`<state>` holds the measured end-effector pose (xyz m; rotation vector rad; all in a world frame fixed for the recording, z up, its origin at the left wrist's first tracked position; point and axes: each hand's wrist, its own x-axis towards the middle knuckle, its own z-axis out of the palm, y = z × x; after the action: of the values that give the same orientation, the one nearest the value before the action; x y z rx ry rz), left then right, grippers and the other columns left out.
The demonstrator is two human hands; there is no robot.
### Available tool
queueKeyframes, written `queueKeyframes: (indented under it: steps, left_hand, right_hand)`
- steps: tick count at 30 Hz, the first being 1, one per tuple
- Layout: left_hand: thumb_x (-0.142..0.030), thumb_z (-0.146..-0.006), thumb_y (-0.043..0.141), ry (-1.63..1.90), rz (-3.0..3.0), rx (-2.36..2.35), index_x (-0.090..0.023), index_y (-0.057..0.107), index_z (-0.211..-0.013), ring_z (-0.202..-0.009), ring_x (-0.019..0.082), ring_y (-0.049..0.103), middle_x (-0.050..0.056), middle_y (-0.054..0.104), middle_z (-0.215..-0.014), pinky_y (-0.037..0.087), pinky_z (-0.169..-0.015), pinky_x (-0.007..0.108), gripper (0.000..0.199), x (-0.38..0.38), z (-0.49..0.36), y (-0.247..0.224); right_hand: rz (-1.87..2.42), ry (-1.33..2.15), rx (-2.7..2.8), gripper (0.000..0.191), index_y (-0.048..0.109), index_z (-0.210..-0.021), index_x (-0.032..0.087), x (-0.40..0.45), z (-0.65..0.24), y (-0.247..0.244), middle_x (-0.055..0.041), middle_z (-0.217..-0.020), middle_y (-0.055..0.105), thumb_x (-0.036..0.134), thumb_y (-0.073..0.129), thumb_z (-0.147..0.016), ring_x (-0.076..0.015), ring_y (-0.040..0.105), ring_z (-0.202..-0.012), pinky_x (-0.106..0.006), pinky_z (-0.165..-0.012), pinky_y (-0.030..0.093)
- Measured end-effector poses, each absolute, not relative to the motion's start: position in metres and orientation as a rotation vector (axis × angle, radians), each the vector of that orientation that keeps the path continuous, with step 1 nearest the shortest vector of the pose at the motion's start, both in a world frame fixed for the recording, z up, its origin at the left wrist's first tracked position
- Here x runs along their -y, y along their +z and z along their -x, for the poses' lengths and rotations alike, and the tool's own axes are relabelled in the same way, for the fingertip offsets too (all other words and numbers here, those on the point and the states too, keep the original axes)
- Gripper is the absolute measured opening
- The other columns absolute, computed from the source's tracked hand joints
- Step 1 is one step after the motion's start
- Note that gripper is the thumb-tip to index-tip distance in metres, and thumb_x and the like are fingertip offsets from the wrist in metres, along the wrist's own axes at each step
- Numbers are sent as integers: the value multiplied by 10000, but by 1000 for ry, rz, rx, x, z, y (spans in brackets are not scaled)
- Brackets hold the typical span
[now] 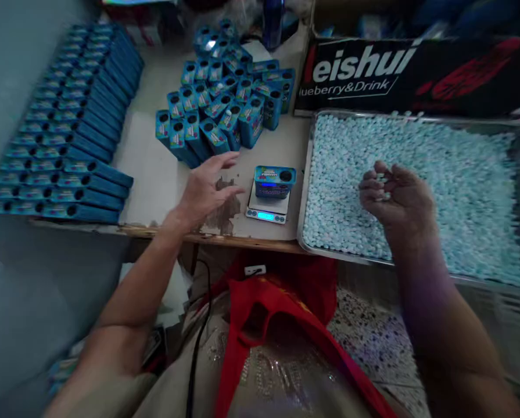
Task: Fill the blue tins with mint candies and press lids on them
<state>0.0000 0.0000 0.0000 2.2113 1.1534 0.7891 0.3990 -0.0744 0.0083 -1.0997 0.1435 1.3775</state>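
Observation:
A blue box (273, 184) with a dark round hole in its top stands on a small digital scale (266, 216) whose display glows blue. Left of the scale, my left hand (207, 188) is open, thumb and fingers apart, touching nothing. Over a metal tray (305, 232) full of small pale blue pellets (342, 174), my right hand (394, 194) is turned palm up with curled fingers, holding a few pellets. Behind my left hand stand many similar blue boxes (192, 128) in a loose cluster.
Tight rows of blue boxes (81, 125) fill the left of the table (149, 174). A black printed carton (416, 78) stands behind the tray. A dark blue bottle (272, 23) is at the back. The table's front edge is worn.

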Motion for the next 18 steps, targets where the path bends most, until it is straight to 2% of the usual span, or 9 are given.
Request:
queueKeyframes:
  steps: [3,5,6,8,11,15,18]
  left_hand:
    - [-351,-784,1031,792,-2167,-1103,-252,572,-1608,-1417,349,692,139,700,-1548,558,-1231,469,948,4,-28,-16]
    - [-331,-757,1052,814,-2106,-1085,-267,559,-1611,-1406,339,695,132,698,-1544,573,-1208,458,988,7,-42,-24]
    - [-315,-759,1052,827,-2064,-1084,-271,568,-1596,-1377,325,709,123,710,-1522,585,-1186,446,967,8,-49,-27]
    - [-298,-802,1023,837,-1974,-1107,-265,631,-1504,-1239,282,762,90,764,-1400,625,-1095,414,805,11,-60,-29]
    - [-297,-876,963,842,-1899,-1133,-240,698,-1336,-1015,221,780,41,803,-1165,643,-933,347,534,12,-77,-20]
    - [-300,-877,962,916,-1989,-1033,-233,719,-1265,-919,190,747,21,791,-1057,606,-838,291,463,13,-104,6]
    - [-325,-883,962,937,-2088,-993,-244,728,-1220,-928,202,750,24,794,-1060,596,-834,303,418,15,-121,23]
  right_hand:
    - [1047,1374,-76,319,586,-826,229,70,-394,-6,26,-637,503,208,437,-1108,-74,417,-474,-137,-405,303]
    - [1021,1397,61,249,588,-827,249,66,-386,-13,38,-645,486,252,573,-1075,-89,411,-499,-161,-423,319]
    - [1010,1412,151,227,596,-835,260,63,-381,-15,38,-664,492,293,645,-1053,-99,416,-520,-178,-435,330]
    - [1001,1426,326,236,609,-850,277,57,-368,-16,26,-719,514,388,734,-1017,-119,429,-562,-219,-459,348]
    - [996,1359,545,285,613,-866,293,46,-350,-8,4,-795,544,507,732,-1011,-146,459,-622,-269,-506,382]
    - [1029,1175,799,390,629,-911,313,32,-340,12,-30,-878,597,688,665,-1008,-195,552,-739,-330,-603,463]
    - [1133,1026,917,471,699,-1060,337,29,-335,22,-66,-944,637,792,589,-1011,-253,636,-894,-377,-685,520]
